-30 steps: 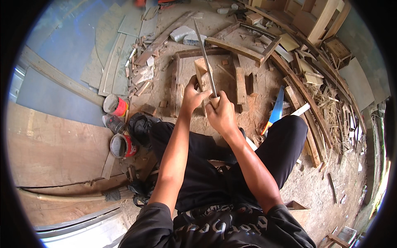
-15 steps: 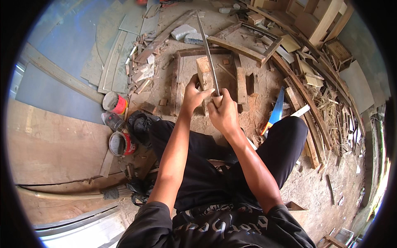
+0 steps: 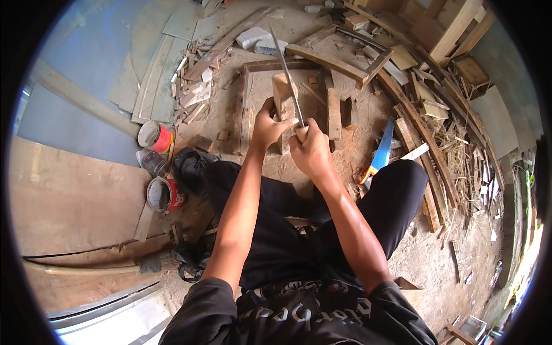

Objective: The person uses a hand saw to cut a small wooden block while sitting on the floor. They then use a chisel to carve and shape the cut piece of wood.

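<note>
My left hand point(image 3: 268, 129) is wrapped round a short block of pale wood point(image 3: 280, 95), held upright in front of me with its thumb toward the blade. Closed on the light wooden handle of a long knife point(image 3: 285, 68), my right hand point(image 3: 311, 150) keeps close beside the left. The narrow blade points away from me and lies along the block's right edge. Its flat side barely shows from this angle. Beyond my hands, a rectangular wooden frame point(image 3: 240, 109) rests on the ground.
A handsaw point(image 3: 382, 152) with a blue blade lies by my right knee. Paint buckets point(image 3: 164, 194) stand at the left. Long timbers point(image 3: 422, 146) and scrap wood pile up on the right; broken concrete pieces point(image 3: 253, 38) sit at the far side.
The knife blade has shifted slightly left and now overlaps the block's right edge. Both hands keep their holds. The whole view has moved a little.
</note>
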A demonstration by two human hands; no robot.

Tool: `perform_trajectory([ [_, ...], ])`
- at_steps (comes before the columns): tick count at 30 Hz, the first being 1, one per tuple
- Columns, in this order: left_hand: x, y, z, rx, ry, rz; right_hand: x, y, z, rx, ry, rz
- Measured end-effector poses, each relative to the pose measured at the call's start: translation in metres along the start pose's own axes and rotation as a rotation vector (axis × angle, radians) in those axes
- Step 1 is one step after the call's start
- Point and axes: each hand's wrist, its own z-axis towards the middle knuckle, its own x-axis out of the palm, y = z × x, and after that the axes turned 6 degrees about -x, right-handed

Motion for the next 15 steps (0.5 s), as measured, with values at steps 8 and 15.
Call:
perform_trajectory([
  [8,-0.002,0.002,-0.004,0.012,0.015,0.018,0.001,-0.012,-0.007,0.008,0.029,0.107],
  [15,0.004,-0.006,-0.003,0.05,-0.009,0.047,-0.017,-0.032,0.006,0.243,0.335,0.718],
])
